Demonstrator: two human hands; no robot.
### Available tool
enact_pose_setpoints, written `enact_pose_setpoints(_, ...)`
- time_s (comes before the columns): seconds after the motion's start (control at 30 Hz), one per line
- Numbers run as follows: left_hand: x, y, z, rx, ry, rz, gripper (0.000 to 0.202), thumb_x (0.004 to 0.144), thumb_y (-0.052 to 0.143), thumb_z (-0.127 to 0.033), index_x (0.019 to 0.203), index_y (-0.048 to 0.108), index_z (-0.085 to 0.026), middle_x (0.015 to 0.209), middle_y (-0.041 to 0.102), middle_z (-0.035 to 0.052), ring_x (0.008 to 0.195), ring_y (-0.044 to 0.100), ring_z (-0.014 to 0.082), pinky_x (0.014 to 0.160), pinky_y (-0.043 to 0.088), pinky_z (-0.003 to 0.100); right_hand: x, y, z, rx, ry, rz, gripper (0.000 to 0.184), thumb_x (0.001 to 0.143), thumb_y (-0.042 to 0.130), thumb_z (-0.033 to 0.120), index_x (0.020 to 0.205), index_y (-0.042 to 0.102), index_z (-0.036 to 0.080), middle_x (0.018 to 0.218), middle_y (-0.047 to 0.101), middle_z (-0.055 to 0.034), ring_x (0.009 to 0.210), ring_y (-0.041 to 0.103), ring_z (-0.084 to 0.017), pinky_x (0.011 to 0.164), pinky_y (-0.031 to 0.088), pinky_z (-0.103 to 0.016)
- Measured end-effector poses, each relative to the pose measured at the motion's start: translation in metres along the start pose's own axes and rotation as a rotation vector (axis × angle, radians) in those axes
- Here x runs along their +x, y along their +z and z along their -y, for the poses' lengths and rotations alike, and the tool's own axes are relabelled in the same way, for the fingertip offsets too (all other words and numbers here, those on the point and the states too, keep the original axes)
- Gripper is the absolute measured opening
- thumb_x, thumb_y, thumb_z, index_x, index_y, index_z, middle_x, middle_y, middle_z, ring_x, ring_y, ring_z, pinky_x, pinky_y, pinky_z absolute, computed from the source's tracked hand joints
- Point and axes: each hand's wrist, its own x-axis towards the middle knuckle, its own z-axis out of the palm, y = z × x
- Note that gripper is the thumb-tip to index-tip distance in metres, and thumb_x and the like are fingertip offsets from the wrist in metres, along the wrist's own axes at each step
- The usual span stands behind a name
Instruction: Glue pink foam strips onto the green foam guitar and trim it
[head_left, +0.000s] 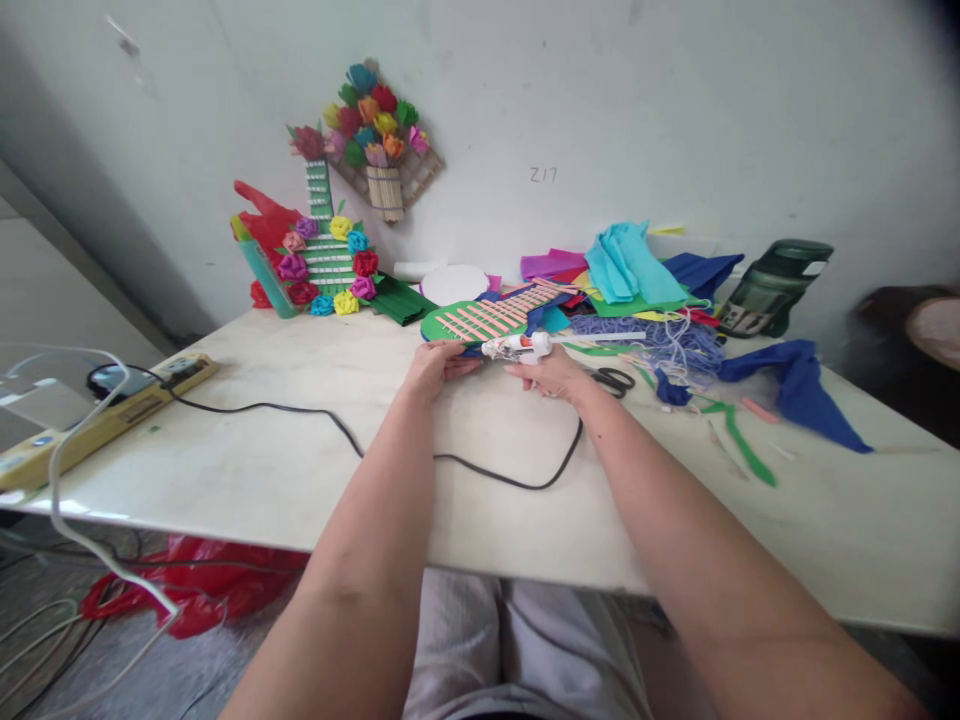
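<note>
My right hand is closed round a white hot glue gun, its nozzle pointing left and a glue stick sticking out behind it. A guitar-shaped green piece with a lattice of pinkish sticks lies just beyond the nozzle. At its near left edge my left hand grips the piece, fingers curled along the rim; the fingertips are partly hidden. Black-handled scissors lie to the right of my right hand, partly covered by it.
A black cord crosses the table from a yellow power strip. Crepe paper, a dark green bottle and shredded purple paper are at back right. A flower-trimmed guitar craft leans against the wall.
</note>
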Motion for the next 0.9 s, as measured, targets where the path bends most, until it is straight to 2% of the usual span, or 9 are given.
enact_pose_setpoints(0.27, -0.002, 0.002, -0.002, 0.006, -0.001, -0.030, 0.021, 0.074, 0.058, -0.004, 0.094, 0.063, -0.002, 0.064, 0.068, 0.0124, 0.065, 0.070, 0.0236, 0.075, 0.058, 0.036, 0.007, 0.006, -0.003, -0.061, -0.040, -0.087, 0.014, 0.070, 0.071, 0.023, 0.078, 0.062, 0.015, 0.052, 0.055, 0.0027, 0.043, 0.050, -0.008, 0.040, 0.042, -0.017)
enact_pose_setpoints(0.43, 0.001, -0.004, 0.001, 0.015, 0.014, 0.046, 0.023, 0.070, 0.062, -0.003, 0.092, 0.066, -0.004, 0.077, 0.071, 0.0140, 0.073, 0.071, 0.0236, 0.079, 0.057, 0.035, 0.006, 0.005, -0.004, -0.041, -0.051, -0.103, 0.013, 0.070, 0.071, 0.023, 0.071, 0.062, 0.014, 0.052, 0.056, 0.0017, 0.045, 0.053, -0.008, 0.042, 0.044, -0.016)
enact_pose_setpoints(0.67, 0.001, -0.008, 0.006, 0.004, 0.057, 0.180, 0.041, 0.058, 0.075, 0.001, 0.098, 0.069, -0.008, 0.084, 0.073, 0.0107, 0.076, 0.071, 0.0206, 0.082, 0.055, 0.033, 0.007, 0.002, -0.009, 0.013, -0.037, -0.077, 0.014, 0.072, 0.069, 0.025, 0.072, 0.061, 0.014, 0.049, 0.054, 0.0027, 0.039, 0.045, -0.006, 0.033, 0.036, -0.015)
enact_pose_setpoints(0.9, -0.003, -0.005, 0.003, -0.017, 0.044, 0.126, 0.030, 0.063, 0.075, -0.002, 0.092, 0.068, -0.006, 0.081, 0.072, 0.0109, 0.071, 0.070, 0.0192, 0.081, 0.056, 0.034, 0.009, 0.002, -0.011, 0.001, -0.035, -0.066, 0.015, 0.072, 0.068, 0.027, 0.071, 0.061, 0.014, 0.048, 0.054, 0.0035, 0.037, 0.042, -0.005, 0.032, 0.032, -0.015)
